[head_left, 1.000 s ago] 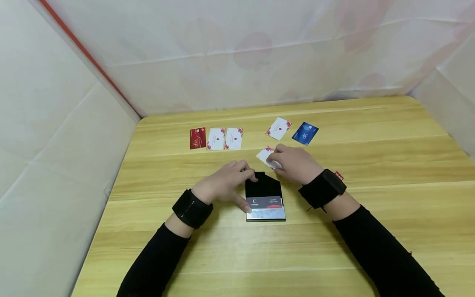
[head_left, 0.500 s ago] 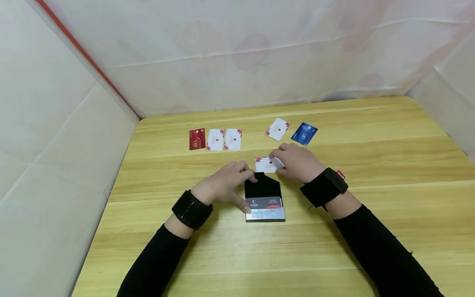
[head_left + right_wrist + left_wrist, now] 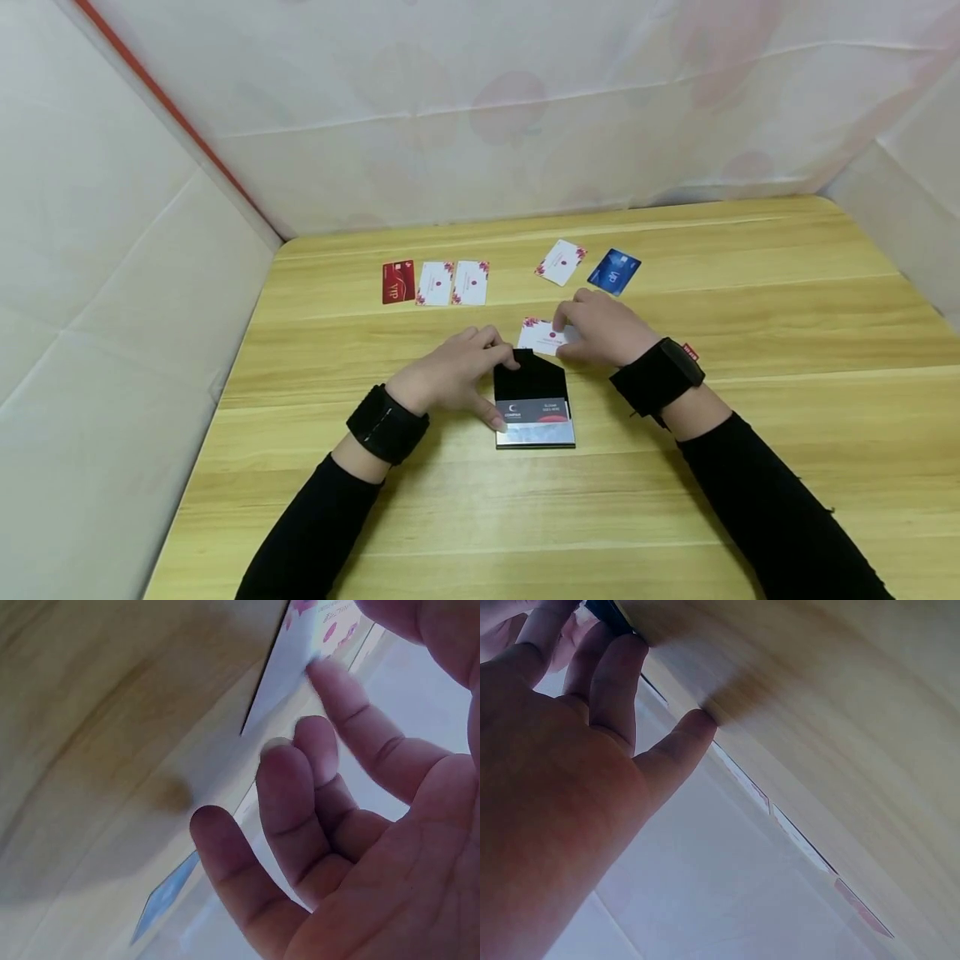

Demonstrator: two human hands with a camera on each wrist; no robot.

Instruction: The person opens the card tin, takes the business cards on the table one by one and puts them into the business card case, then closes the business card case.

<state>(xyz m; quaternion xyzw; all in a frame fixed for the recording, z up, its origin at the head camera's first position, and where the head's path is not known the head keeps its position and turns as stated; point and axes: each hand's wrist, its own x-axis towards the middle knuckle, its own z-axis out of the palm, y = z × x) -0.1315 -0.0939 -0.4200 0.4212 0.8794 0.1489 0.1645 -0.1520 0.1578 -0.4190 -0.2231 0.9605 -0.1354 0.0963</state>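
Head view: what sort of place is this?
Probably a makeshift recording booth: pale sheeting stands behind and beside the wood-grain table, and the person wears black wristbands, perhaps holding the wrist cameras.

Pale sheeting (image 3: 360, 125), red corner strip (image 3: 142, 77).

A yellow wood-grained tabletop (image 3: 465, 533) with a rounded far-right corner fills the lower frame, backed by creased white sheeting (image 3: 360, 167) bearing faint pink circles; a red strip (image 3: 142, 68) slants down the upper left beside whitish side sheeting (image 3: 90, 250).
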